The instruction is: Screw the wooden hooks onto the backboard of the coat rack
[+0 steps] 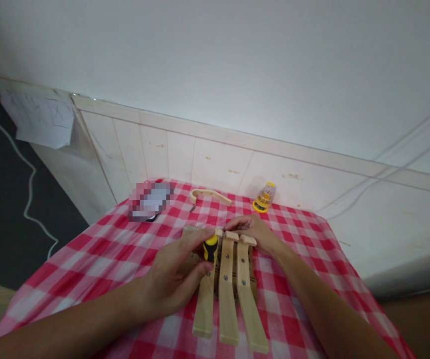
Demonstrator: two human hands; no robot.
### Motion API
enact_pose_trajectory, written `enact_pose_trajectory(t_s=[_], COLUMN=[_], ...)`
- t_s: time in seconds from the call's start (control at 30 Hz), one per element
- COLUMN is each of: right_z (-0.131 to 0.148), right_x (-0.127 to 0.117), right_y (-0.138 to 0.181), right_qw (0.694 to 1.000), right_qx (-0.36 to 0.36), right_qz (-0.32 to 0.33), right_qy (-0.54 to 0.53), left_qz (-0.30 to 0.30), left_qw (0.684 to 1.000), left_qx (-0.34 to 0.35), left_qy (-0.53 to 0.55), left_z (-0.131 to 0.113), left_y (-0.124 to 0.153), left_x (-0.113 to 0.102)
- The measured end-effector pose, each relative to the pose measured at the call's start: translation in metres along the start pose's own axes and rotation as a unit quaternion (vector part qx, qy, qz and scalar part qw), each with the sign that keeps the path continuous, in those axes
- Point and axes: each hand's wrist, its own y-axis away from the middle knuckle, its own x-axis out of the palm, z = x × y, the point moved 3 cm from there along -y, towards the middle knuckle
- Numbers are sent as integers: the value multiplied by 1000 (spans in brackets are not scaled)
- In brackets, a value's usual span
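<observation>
My left hand (175,271) is closed round a short screwdriver (211,247) with a yellow and black handle. Its tip is hidden, and the tool stands over the leftmost of three pale wooden hooks (203,311). The middle wooden hook (228,304) and the right wooden hook (247,304) each show two screws. Beneath them lies a brown base board (252,286), mostly covered. At the far end of the hooks, my right hand (254,229) rests with curved fingers by the board's edge; its fingertips are partly hidden behind the hooks.
A loose wooden hook (213,194) lies further back, with a small dark screw-like piece (193,208) near it. A clear and yellow bit holder (264,197) stands by the wall. Left of these is a blurred-out phone-like object (151,202). A red checked cloth (117,254) covers the table.
</observation>
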Motion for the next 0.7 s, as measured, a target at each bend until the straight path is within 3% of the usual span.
enact_pose_trajectory(t_s=[0.17, 0.3, 0.4, 0.7], right_z=[-1, -4, -5, -4], right_x=[-1, -2, -4, -3], right_y=[-1, -3, -4, -3], right_qw=[1000, 1000, 1000, 1000], right_qx=[5, 4, 3, 5], right_qz=[9, 13, 10, 10], right_qy=[-8, -7, -3, -1], left_qz=[2, -66, -108, -102], left_qw=[995, 978, 973, 985], left_qx=[-76, -145, -147, -121], left_qy=[63, 135, 139, 64], left_z=[9, 19, 24, 33], left_y=[7, 5, 1, 5], left_x=[4, 7, 8, 10])
